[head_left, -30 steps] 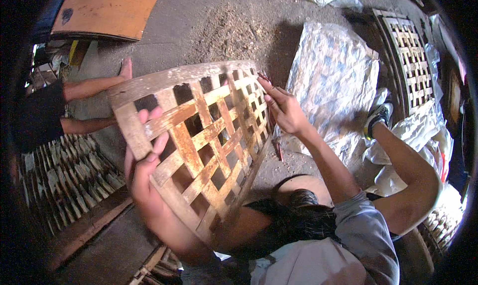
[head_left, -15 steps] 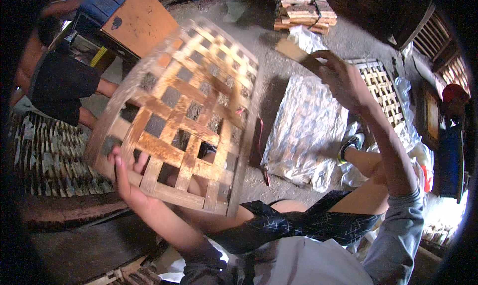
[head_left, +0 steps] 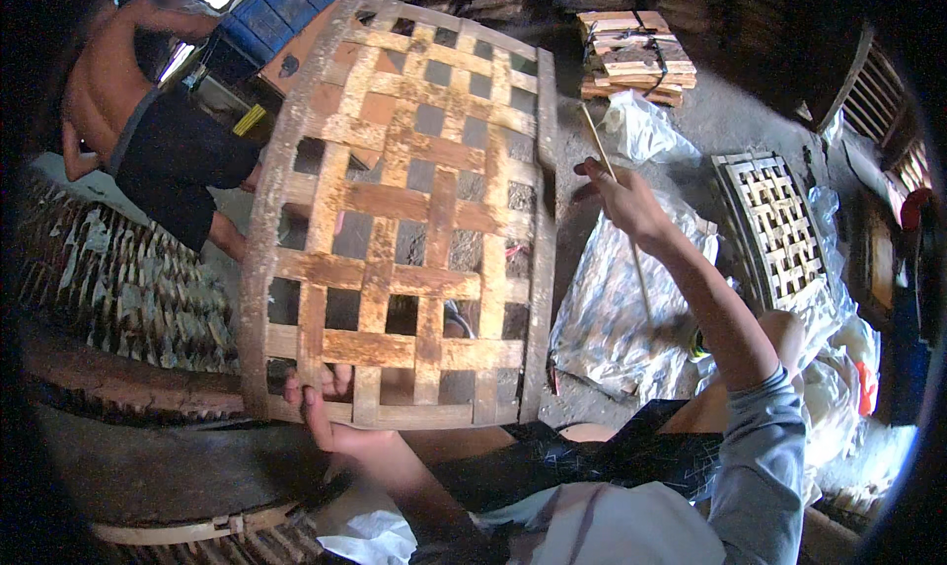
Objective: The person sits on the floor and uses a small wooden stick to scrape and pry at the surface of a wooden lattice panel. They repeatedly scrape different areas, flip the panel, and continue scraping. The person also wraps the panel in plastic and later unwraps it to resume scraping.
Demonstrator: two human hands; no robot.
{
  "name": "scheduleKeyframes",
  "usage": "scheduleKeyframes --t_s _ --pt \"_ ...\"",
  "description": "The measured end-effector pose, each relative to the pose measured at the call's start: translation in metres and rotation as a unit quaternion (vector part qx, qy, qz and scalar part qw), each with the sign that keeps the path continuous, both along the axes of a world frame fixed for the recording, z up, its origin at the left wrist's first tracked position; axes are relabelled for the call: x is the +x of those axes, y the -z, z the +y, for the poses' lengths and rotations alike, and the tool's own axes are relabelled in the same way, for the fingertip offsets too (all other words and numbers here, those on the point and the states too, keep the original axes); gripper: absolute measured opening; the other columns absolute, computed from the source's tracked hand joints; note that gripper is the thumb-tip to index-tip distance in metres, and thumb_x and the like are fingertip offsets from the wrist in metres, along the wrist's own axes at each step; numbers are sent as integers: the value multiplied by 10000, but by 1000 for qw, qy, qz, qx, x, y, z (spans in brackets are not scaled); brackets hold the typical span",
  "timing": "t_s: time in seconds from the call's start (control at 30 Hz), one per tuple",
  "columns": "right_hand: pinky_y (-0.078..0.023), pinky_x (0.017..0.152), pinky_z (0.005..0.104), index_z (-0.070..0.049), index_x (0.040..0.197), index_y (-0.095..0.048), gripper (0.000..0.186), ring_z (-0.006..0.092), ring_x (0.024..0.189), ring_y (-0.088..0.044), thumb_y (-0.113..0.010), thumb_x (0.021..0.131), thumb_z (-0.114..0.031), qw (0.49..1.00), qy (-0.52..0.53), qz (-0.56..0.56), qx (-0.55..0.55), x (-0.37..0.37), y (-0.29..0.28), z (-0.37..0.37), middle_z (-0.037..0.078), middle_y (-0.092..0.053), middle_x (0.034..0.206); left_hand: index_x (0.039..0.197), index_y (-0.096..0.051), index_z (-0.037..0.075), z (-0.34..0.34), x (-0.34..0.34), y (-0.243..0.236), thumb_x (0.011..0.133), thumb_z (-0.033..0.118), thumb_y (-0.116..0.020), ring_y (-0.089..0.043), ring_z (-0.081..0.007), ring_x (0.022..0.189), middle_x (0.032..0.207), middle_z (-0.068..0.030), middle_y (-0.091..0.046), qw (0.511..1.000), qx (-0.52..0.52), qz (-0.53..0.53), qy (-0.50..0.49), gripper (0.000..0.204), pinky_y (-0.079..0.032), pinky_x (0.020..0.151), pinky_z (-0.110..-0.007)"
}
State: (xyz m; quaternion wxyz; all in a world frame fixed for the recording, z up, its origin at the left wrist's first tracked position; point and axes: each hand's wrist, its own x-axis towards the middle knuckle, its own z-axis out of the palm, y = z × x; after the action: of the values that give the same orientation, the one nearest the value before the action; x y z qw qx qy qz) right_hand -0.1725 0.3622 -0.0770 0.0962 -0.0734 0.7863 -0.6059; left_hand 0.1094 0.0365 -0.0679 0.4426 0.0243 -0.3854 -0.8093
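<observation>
A woven lattice rack (head_left: 395,202) of flat wooden strips in a wooden frame stands tilted up before me. Brown and pale stains mark its strips. My left hand (head_left: 330,417) grips its bottom edge near the left corner, fingers curled through an opening. To the right of the rack, my right hand (head_left: 636,210) is raised and closed on a flat wooden slat (head_left: 594,131), seen edge-on as a thin line. The slat does not touch the rack. Beneath that hand lies a plastic-wrapped bundle (head_left: 617,313) on the ground.
Another lattice rack (head_left: 779,220) lies at the right beside crumpled plastic (head_left: 834,387). A strapped stack of boards (head_left: 636,62) and a white plastic bag (head_left: 641,131) are farther back. At left, a person (head_left: 148,62) bends near a blue crate (head_left: 276,17), above rows of thin pieces (head_left: 128,279).
The rack has swung rightward and now faces me more squarely. My right hand has moved down and left, turning the slat from its flat side to its edge. The person at left has shifted right.
</observation>
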Motion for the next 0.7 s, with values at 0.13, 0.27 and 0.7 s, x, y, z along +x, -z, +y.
scheduleKeyframes --t_s 0.13,0.27,0.7 --pt "-344 559 258 -56 1153 -637 391 66 614 -419 -526 1057 -419 986 13 -119 -115 10 -24 -12 -32 -586 793 1204 -542 180 28 -14 3 894 162 -609 -586 -216 887 1068 -67 -626 992 -19 -63 -109 317 -527 802 -397" --pt "-397 595 282 -65 1102 -621 313 88 650 -484 -586 1037 -369 964 46 -65 -253 2 -1 10 -20 -588 805 1193 -532 178 18 -26 29 918 162 -616 -592 -220 981 1113 -29 -618 965 24 122 229 287 -516 880 -421" --pt "-489 733 319 -35 1104 -631 250 135 815 -604 -621 1021 -271 919 108 -17 -379 17 -58 48 26 -663 959 1516 -376 54 -73 -35 37 1007 547 -460 -490 -277 1313 1426 -146 -504 931 -146 -314 115 714 -417 1082 -452"
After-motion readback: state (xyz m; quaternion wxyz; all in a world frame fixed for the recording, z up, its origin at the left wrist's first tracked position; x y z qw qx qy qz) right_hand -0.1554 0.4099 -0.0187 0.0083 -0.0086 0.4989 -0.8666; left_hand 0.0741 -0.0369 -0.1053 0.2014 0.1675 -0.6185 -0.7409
